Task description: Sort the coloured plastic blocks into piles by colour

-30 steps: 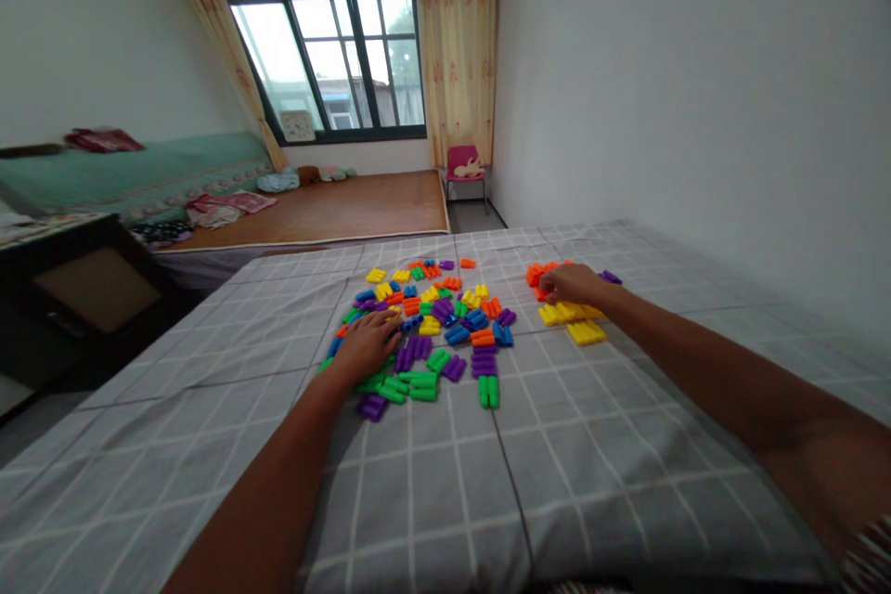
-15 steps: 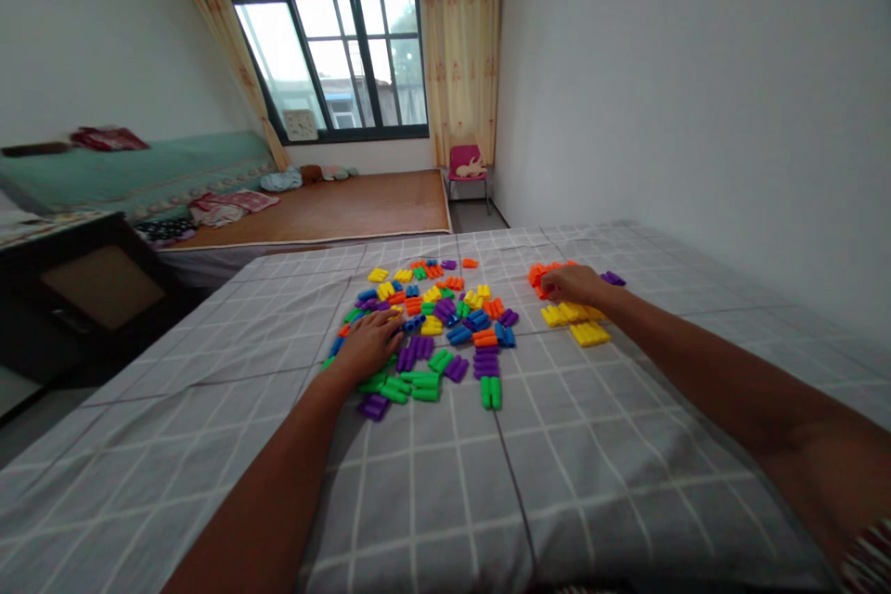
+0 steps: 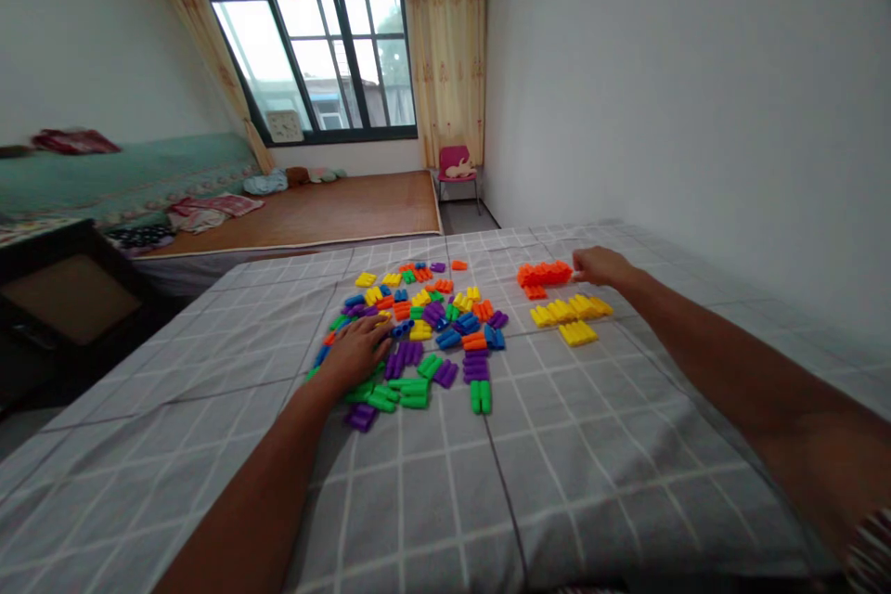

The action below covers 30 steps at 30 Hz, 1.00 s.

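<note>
Left hand (image 3: 358, 348) palm down on the mixed coloured pieces (image 3: 432, 314), centre-left of frame. Right hand (image 3: 600, 266), right of centre, fingers curled at right end of orange row (image 3: 545, 274); contact unclear. Yellow pieces (image 3: 572, 310) just below. All on grey checked cloth (image 3: 418, 501). Window (image 3: 313, 65) upper left, pink chair (image 3: 454, 155) upper centre.

A square clock (image 3: 285, 126) stands at the foot of the far window (image 3: 316, 65); to its right, a pink chair (image 3: 453, 156) sits by a yellow curtain (image 3: 445, 46). At left, rumpled cloth (image 3: 209, 213) lies beyond a dark cabinet (image 3: 52, 297).
</note>
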{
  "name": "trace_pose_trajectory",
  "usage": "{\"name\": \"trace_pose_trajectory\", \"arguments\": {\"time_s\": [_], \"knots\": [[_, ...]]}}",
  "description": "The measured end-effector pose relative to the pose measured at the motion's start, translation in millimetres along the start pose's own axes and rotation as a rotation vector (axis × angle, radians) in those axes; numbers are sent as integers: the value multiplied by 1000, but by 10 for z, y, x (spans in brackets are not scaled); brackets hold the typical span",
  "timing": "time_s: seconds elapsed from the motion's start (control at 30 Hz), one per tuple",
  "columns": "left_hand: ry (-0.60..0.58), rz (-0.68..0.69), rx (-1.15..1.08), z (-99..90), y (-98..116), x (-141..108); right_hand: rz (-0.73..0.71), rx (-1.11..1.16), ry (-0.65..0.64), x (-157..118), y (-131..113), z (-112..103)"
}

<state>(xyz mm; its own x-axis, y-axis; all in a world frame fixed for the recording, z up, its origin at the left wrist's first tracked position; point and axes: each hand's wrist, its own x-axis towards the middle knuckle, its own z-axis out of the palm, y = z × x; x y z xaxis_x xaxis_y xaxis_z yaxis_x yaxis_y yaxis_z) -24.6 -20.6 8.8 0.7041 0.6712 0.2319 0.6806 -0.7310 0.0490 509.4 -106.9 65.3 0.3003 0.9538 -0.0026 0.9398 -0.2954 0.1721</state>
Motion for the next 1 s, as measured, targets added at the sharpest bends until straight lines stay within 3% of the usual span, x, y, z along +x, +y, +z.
{"name": "trace_pose_trajectory", "arguments": {"time_s": [0.13,0.27,0.33,0.43,0.6,0.7,0.8,0.9,1.0], "knots": [[2,-3,8,-22,13,-10,-7,45,-98,-79,-140,9],[-7,-10,-13,-64,29,-28,-260,237,-31,-109,-535,-243],[7,-44,-12,-74,23,-31,-403,324,7,-136,-884,-403],[44,-121,-6,-79,-9,-33,-582,411,-33,-160,-1530,-570],[34,-163,-31,-135,-36,-47,-760,393,76,-32,-2593,-591],[12,-207,9,-193,-7,-57,-763,318,78,32,-3095,-569],[1,-214,40,-232,30,-63,-651,138,55,14,-3448,-583],[3,-200,52,-249,61,-67,-559,61,62,-21,-3659,-606],[7,-177,53,-254,75,-74,-587,107,7,-25,-3753,-611]]}}
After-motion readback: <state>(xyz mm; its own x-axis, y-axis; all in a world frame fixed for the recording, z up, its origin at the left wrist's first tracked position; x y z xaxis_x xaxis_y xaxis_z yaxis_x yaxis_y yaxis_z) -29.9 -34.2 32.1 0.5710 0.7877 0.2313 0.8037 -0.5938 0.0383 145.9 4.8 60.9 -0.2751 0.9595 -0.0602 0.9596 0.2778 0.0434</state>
